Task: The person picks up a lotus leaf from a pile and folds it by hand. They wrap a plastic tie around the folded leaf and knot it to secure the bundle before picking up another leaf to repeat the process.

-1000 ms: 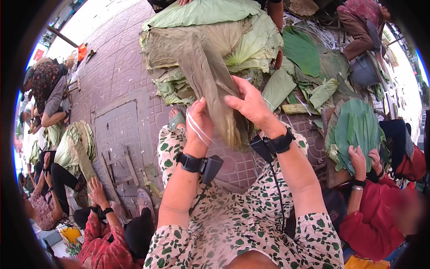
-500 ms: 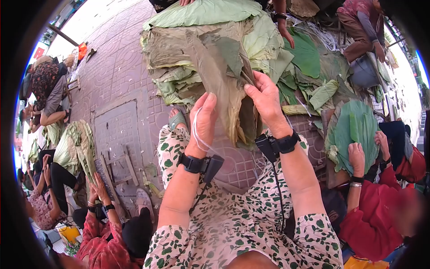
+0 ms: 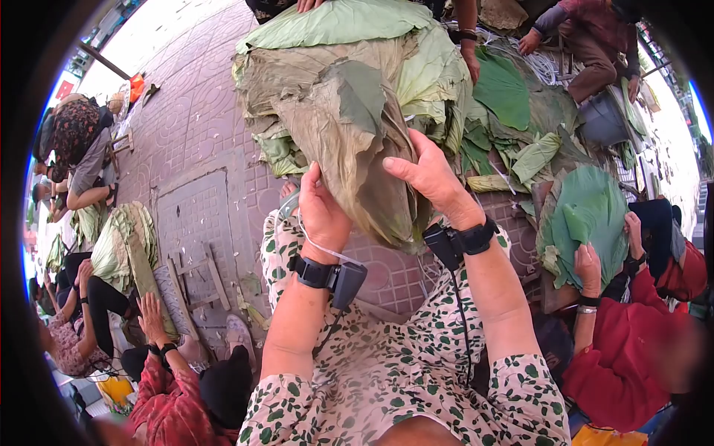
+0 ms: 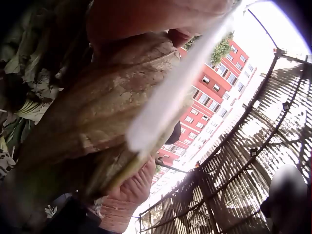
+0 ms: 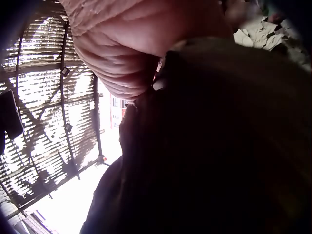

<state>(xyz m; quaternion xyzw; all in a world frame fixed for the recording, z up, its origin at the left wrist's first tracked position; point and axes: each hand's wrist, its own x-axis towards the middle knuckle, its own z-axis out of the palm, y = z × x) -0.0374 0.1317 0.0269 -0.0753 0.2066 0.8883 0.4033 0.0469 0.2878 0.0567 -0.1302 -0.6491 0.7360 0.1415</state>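
A folded, brownish-green dried lotus leaf (image 3: 342, 126) hangs between both hands, its narrow end toward the lap. My left hand (image 3: 327, 215) holds its left edge, thumb up along the side, with the other fingertips behind the leaf. A white string (image 3: 316, 244) loops round that hand and crosses in front of the leaf in the left wrist view. On the opposite edge, my right hand (image 3: 439, 182) holds the leaf, thumb on the near face and fingers at the far side. In the right wrist view the leaf (image 5: 204, 136) is a dark mass under the palm.
Beyond the held leaf stands a tall pile of lotus leaves (image 3: 335, 26), with another person's hand (image 3: 470, 59) beside it. More leaves (image 3: 502, 89) and a grey bucket (image 3: 604, 117) lie to the right. Seated people handle leaves on both sides; a wooden stool (image 3: 201, 275) stands left.
The leaf has spread wider and swung to the left, showing more of its broad face. My left hand moved slightly left and lower; my right thumb shifted across the leaf.
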